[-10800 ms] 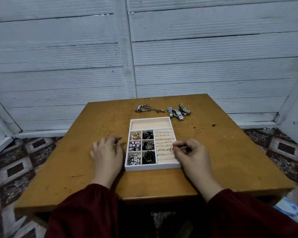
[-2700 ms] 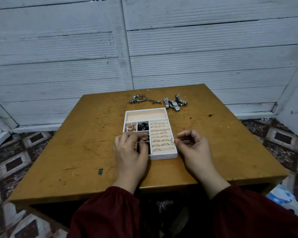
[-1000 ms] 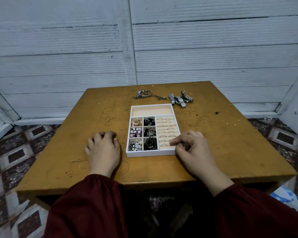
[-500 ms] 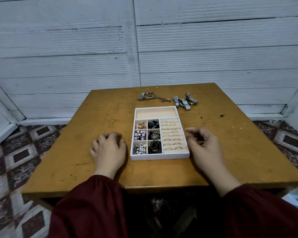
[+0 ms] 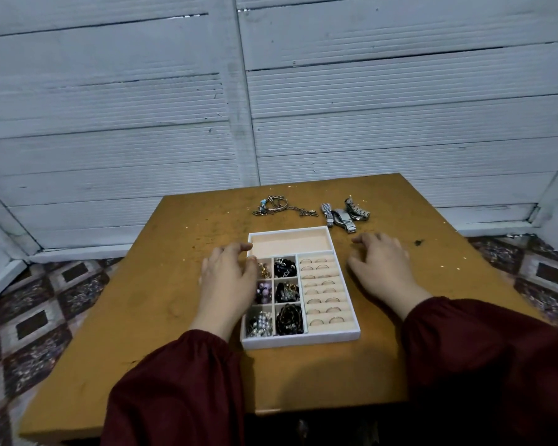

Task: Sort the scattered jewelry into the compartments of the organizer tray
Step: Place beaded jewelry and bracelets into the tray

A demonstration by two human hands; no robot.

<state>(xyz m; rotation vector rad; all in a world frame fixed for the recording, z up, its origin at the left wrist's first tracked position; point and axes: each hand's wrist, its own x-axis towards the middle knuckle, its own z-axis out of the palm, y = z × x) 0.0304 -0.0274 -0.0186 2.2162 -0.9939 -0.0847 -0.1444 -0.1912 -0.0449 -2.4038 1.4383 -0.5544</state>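
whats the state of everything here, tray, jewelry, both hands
organizer tray, flat on the table
long top compartment, empty
six small compartments, all holding jewelry
ring rows, rings slotted in
watches, loose beyond the tray
chains, loose beyond the tray
left hand, open over the tray's left edge, empty
right hand, open right of the tray, empty

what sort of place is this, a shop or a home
Likely a home corner, at a guess: a worn wooden table stands on patterned floor tiles by white plank walls.
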